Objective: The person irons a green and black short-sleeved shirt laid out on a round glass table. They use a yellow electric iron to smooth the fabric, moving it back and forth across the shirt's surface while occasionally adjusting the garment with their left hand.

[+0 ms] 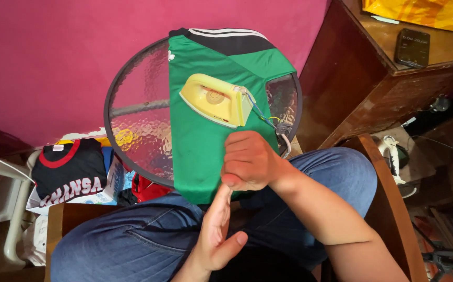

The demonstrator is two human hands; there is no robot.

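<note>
one green shirt (pixel 200 156) lies over the round glass bench (pixel 138 115), its hem hanging to the lap. the right hand (pixel 250 162) is clamped on that hem; the left hand (pixel 216 230), fingers apart, touches the cloth from below. one yellow iron (pixel 217 100) sits on the shirt: a hard tug could drag it off, or a hot soleplate could scorch the cloth.

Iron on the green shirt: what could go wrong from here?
1. The iron lies flat on the shirt, unheld; if hot, it may scorch the fabric.
2. Its cord trails over the glass table's rim near the right hand; a snag could drag the iron off.
</note>
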